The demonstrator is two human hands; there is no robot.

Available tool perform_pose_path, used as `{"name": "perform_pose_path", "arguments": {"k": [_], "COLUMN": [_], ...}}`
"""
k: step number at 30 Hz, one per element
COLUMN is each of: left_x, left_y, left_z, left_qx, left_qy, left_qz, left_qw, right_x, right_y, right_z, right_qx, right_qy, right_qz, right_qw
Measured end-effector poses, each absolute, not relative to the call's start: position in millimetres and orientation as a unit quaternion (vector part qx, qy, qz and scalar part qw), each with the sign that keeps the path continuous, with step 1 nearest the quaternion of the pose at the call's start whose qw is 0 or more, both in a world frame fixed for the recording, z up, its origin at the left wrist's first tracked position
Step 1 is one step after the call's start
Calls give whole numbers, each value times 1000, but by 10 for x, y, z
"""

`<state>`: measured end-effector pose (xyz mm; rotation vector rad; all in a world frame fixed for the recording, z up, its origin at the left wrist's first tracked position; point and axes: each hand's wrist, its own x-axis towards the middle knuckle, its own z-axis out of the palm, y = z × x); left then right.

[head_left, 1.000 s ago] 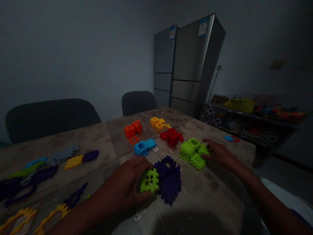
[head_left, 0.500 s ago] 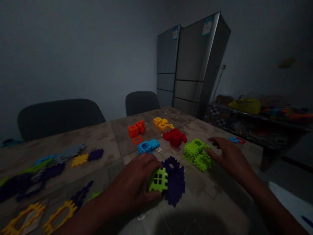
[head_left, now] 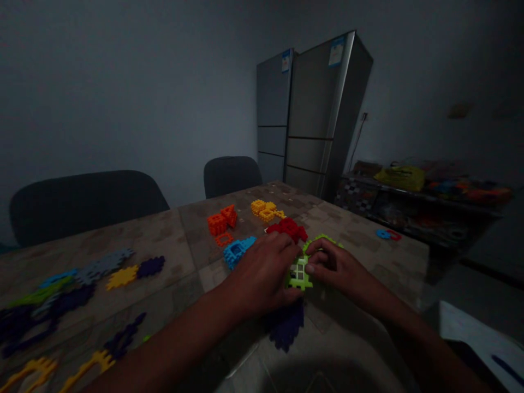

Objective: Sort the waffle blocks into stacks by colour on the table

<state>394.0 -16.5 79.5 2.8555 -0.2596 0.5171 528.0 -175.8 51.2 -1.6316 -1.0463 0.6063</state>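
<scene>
Left hand (head_left: pixel 262 275), right hand (head_left: pixel 338 270) pinch green grid piece (head_left: pixel 298 272) (over table (head_left: pixel 164 240)).

2 hands: left hand (head_left: pixel 262 275), right hand (head_left: pixel 338 267). 1 green grid piece (head_left: pixel 298 272) between them. 2 chairs: big chair (head_left: pixel 82 202), small chair (head_left: pixel 231 174). 2 fridges (head_left: pixel 311 114). Block clusters: 1 orange (head_left: pixel 221 221), 1 yellow (head_left: pixel 265 209), 1 red (head_left: pixel 289 228), 1 blue (head_left: pixel 235 251).

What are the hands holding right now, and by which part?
Both hands, left hand and right hand, pinch one green grid piece by its opposite side edges.
</scene>
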Motion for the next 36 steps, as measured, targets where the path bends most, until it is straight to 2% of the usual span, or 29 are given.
{"name": "perform_pose_path", "arguments": {"k": [9, 16, 22, 36], "left_x": [4115, 3897, 3517, 3038], "left_y": [-202, -163, -42, 166], "left_z": [711, 643, 441, 307], "left_qx": [967, 953, 959, 969], "left_qy": [-97, -76, -71, -28], "left_qz": [201, 263, 249, 228], "left_qw": [127, 133, 117, 89], "right_x": [5347, 5547, 5541, 5496], "right_y": [-1770, -2137, -2192, -2145], "right_z": [544, 292, -11, -60], "right_qx": [-685, -751, -792, -867], "right_qy": [-400, -297, -259, -244], "right_qz": [240, 107, 19, -77], "right_qw": [560, 580, 552, 427]}}
